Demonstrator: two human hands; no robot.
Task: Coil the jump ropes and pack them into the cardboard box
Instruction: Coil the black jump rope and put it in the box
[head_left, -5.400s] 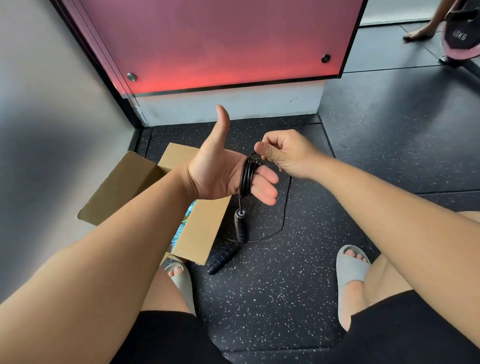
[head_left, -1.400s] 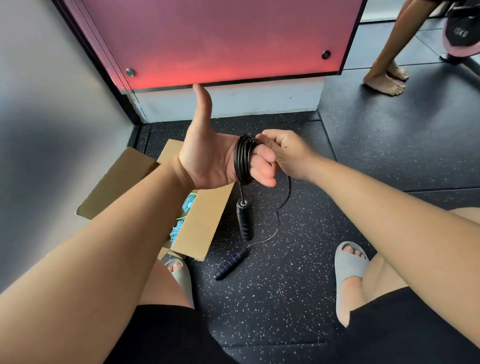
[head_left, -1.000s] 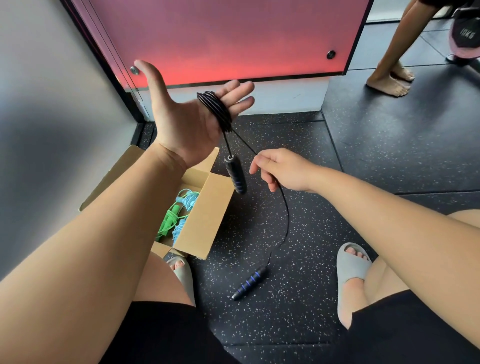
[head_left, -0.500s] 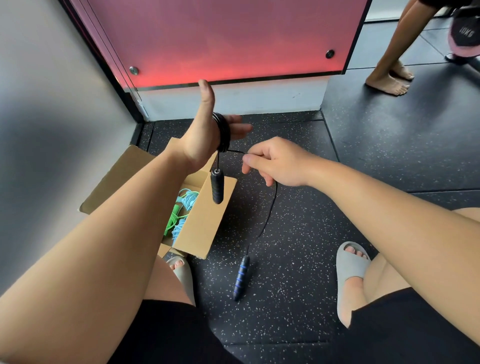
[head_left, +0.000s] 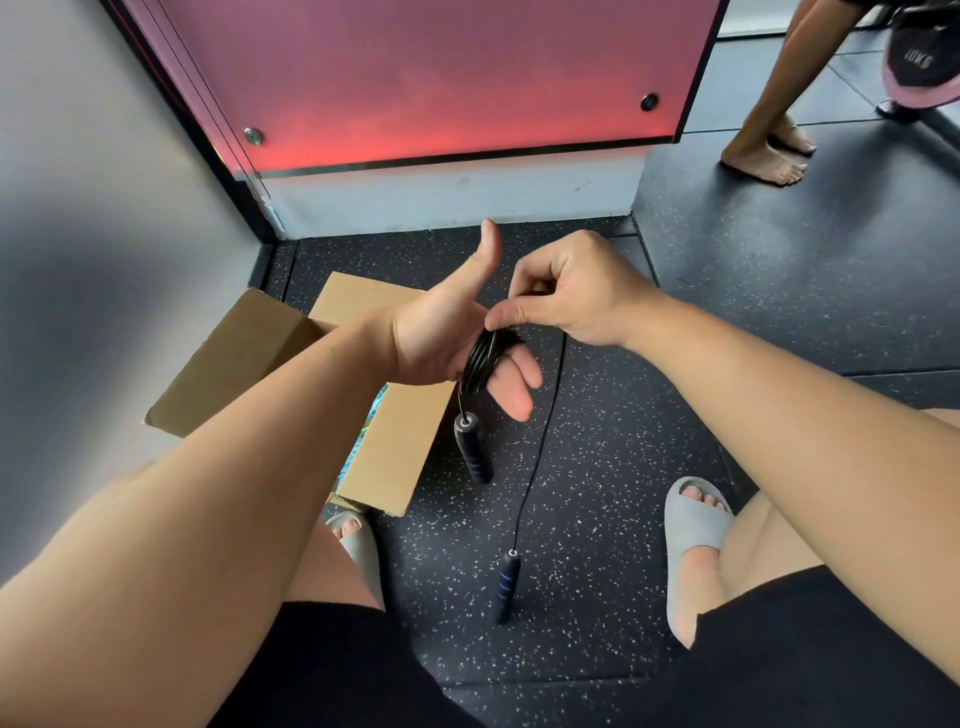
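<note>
Surroundings: an open cardboard box (head_left: 395, 447) stands on the speckled rubber floor (head_left: 779, 312) by a pink wall panel (head_left: 441, 78).
In the way: the left forearm (head_left: 234, 467) covers most of the box opening; a strip of blue-green rope (head_left: 375, 410) shows inside.
Count: one black jump rope (head_left: 480, 364), two handles, one box, two grey slides (head_left: 693, 525), another person's two bare feet (head_left: 769, 156), one 10KG weight plate (head_left: 919, 67).
Left hand (head_left: 441, 332): thumb up, fingers straight, grip open, the rope coiled round the fingers.
Right hand (head_left: 576, 296): grip closed, thumb and forefinger pinching the rope atop the coil.
Handles: one handle (head_left: 472, 452) dangles beside the box; the other handle (head_left: 506, 584) hangs low between the feet.
</note>
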